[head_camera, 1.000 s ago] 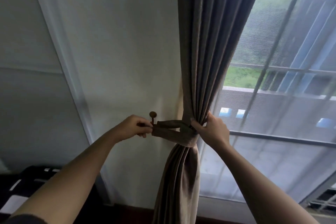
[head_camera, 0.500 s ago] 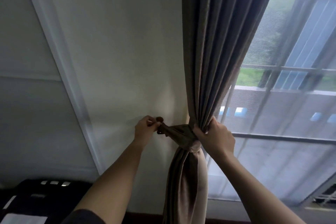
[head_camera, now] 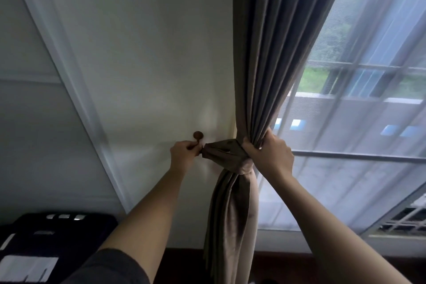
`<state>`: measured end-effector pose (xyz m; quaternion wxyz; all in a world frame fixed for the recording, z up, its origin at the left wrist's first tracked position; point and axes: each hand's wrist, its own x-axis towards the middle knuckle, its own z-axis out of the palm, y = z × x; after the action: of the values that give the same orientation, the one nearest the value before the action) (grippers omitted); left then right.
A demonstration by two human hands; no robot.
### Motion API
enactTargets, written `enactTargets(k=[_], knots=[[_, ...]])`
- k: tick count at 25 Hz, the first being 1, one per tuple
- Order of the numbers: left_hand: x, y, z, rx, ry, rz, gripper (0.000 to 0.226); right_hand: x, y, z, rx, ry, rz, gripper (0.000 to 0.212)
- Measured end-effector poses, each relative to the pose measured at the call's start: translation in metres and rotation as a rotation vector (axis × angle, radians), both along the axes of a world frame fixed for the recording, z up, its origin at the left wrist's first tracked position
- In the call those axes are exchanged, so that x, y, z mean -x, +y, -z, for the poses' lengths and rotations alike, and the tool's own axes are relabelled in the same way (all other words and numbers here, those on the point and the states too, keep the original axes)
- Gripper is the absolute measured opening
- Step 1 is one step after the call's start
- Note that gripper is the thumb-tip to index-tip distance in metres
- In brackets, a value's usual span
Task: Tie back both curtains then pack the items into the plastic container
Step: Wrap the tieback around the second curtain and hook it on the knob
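One curtain (head_camera: 265, 53) is being tied. The left hand (head_camera: 184, 157) pinches the tieback (head_camera: 224, 152) by its end, just below the wall hook (head_camera: 198, 135). To the right, the right hand (head_camera: 269, 157) grips the gathered folds. Next, probably, the loop must go over the hook.
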<state>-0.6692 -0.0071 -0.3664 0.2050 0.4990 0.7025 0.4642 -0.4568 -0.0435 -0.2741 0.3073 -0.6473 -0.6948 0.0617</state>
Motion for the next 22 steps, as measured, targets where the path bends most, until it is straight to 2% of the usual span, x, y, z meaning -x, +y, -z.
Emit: enactTargets(k=[3, 6, 8, 10, 12, 14, 15, 17, 20, 22], knots=[[0.0, 0.0, 0.006, -0.047, -0.027, 0.01, 0.017, 0.0, 0.002, -0.001, 0.003, -0.009, -0.013, 0.042], [-0.001, 0.001, 0.016, -0.075, 0.092, 0.033, 0.02, 0.001, 0.005, 0.0, 0.002, -0.006, -0.005, 0.041], [-0.001, 0.002, 0.015, -0.06, 0.128, 0.032, 0.029, 0.004, 0.008, 0.001, -0.001, 0.027, -0.036, 0.04], [0.0, 0.004, 0.011, -0.046, 0.165, 0.049, 0.049, 0.001, 0.013, 0.006, -0.026, 0.107, -0.075, 0.043], [-0.003, -0.006, 0.013, -0.004, 0.119, 0.042, 0.053, -0.01, 0.006, 0.025, -0.016, 0.228, -0.143, 0.049], [-0.015, -0.029, 0.029, 0.073, -0.097, -0.018, 0.038, -0.023, -0.014, 0.064, 0.017, 0.281, -0.189, 0.058], [-0.022, -0.04, 0.04, 0.102, -0.192, 0.008, 0.038, -0.028, -0.024, 0.085, 0.031, 0.267, -0.188, 0.054], [-0.038, -0.048, 0.054, 0.162, -0.255, 0.208, 0.05, -0.031, -0.035, 0.112, 0.07, 0.214, -0.197, 0.045], [-0.05, -0.042, 0.046, 0.284, -0.196, 0.479, 0.066, -0.024, -0.025, 0.114, 0.153, 0.119, -0.269, 0.055], [-0.053, -0.043, 0.045, 0.264, -0.096, 0.508, 0.05, -0.017, -0.015, 0.111, 0.203, 0.109, -0.282, 0.058]])
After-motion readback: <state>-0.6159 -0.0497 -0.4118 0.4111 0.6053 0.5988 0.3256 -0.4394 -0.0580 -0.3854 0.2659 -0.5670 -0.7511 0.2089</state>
